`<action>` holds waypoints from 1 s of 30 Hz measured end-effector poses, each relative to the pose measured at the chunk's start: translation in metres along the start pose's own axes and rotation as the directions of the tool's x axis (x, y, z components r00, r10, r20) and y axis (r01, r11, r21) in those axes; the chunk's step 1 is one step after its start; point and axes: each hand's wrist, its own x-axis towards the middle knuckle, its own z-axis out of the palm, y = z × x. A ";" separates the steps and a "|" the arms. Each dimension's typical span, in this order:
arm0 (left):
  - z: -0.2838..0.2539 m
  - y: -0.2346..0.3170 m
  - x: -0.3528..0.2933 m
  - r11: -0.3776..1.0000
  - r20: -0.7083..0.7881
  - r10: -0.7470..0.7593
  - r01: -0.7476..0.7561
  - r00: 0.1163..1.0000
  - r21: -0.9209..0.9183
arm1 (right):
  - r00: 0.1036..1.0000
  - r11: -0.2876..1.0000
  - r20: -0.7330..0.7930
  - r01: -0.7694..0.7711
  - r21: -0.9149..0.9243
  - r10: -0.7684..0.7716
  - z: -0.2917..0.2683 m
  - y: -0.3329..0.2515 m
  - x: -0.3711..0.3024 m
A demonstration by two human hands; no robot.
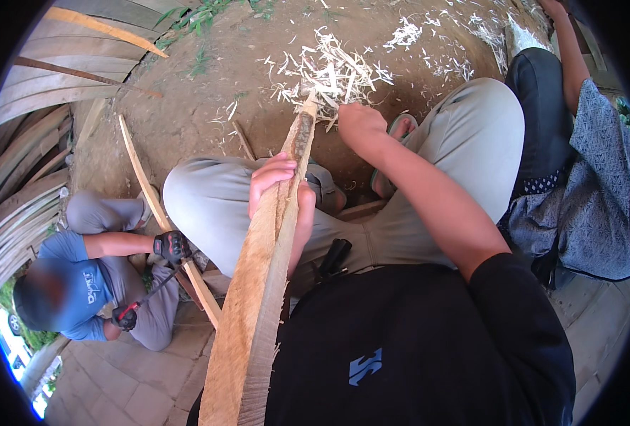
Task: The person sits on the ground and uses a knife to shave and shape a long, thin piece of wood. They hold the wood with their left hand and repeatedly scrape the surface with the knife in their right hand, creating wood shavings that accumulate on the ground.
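There's your left hand (274, 174) wrapped round the long, tapered, pale-brown wooden plank (247, 284) above your lap, likely stiff, hefty, splintery, best gripped mid-length, your right hand (362, 128) balled near its tip, contents hidden.

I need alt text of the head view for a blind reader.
A left hand grips a long wooden plank, the right hand near its tapered far end; pale shavings litter the dirt ground. At left, a gloved co-worker holds a wooden strip.
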 end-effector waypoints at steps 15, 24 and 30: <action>0.000 -0.008 0.001 0.999 0.008 0.036 -0.036 0.999 -0.004 | 0.988 0.988 0.048 -0.150 0.028 0.148 0.014 0.000 0.043; 0.005 -0.012 0.004 0.998 -0.114 0.041 -0.047 0.993 -0.051 | 0.973 0.998 0.228 -0.030 -0.057 0.042 -0.083 -0.015 -0.018; 0.005 -0.014 0.004 0.996 -0.115 0.049 -0.057 0.992 -0.066 | 0.977 0.999 0.213 -0.009 0.036 0.001 -0.082 -0.022 -0.030</action>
